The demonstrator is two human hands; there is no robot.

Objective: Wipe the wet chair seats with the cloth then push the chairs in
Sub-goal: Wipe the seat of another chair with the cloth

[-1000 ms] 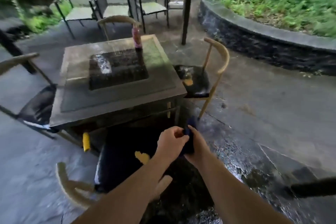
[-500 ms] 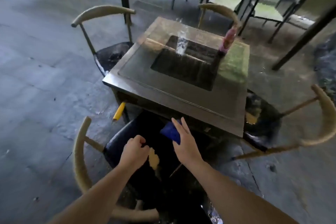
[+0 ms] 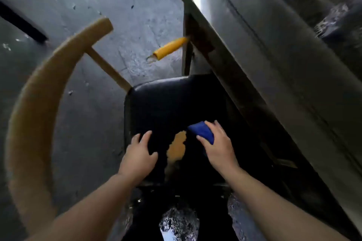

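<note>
— Two hands down on this one: my right hand (image 3: 217, 146) has a closed grip on the folded blue cloth (image 3: 201, 132), pinching it between thumb and fingers and pressing it onto the black chair seat (image 3: 166, 107). My left hand (image 3: 138, 154) is spread with a released grip, palm on the seat near its left edge, holding nothing.

— Where does the cloth sit on the seat?

— Toward my near right part of it, just beside the yellowish torn patch (image 3: 176, 147) in the cover. The far half of the seat lies beyond the cloth.

— What could go wrong?

— I hold only one end of the cloth, so a hard stroke may roll it up or drag it out from under my fingers. Its edge may also snag the ragged rim of the patch and tear it wider. If I lean on the left hand, the chair could skid on the stone floor (image 3: 109, 6), which looks damp.

— And the tabletop?

— Its metal edge (image 3: 244, 49) overhangs the right side of the seat, so a long push could knock my knuckles there. When I push in, the curved wooden backrest (image 3: 39, 92) swings wide on my left.
</note>
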